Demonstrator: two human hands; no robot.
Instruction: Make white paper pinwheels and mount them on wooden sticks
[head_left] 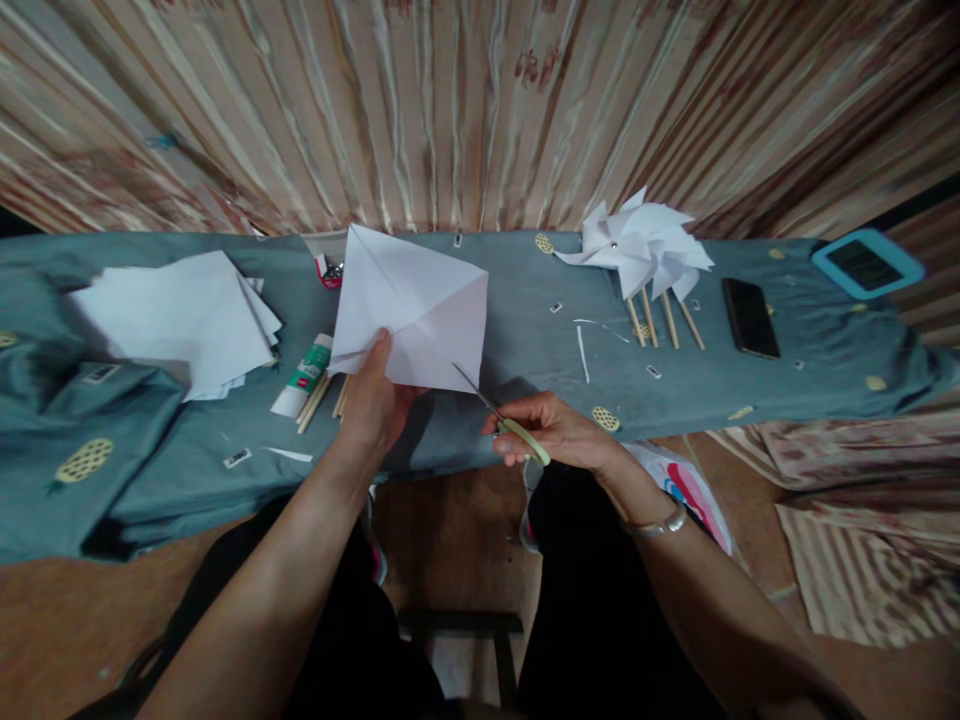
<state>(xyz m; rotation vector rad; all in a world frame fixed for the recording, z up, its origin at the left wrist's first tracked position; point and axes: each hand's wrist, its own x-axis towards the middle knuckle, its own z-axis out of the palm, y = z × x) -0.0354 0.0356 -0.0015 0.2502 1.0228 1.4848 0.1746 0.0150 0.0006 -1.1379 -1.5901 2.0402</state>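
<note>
My left hand [377, 408] grips a white sheet of paper [420, 290] by its near edge, thumb on top and fingers beneath. Crease lines cross the sheet from corner to corner. In my right hand [551, 428] is a pair of scissors [517, 436] with pale yellow-green handles. Their blades point at the sheet's lower right corner; whether they are cutting into it I cannot tell. A glue stick [304, 375] lies left of my left hand, beside several wooden sticks [313, 404]. Behind the sheet's left edge a small red box [328, 272] is partly hidden.
On the cloth-covered table [517, 340], a pile of white paper [172, 315] lies at the left. Several paper pinwheels [637, 245] on wooden sticks lie to the right, with a black phone [751, 317] and a blue-framed device [868, 263] beyond. Thin paper strips [583, 354] are scattered about. A curtain [480, 110] hangs behind.
</note>
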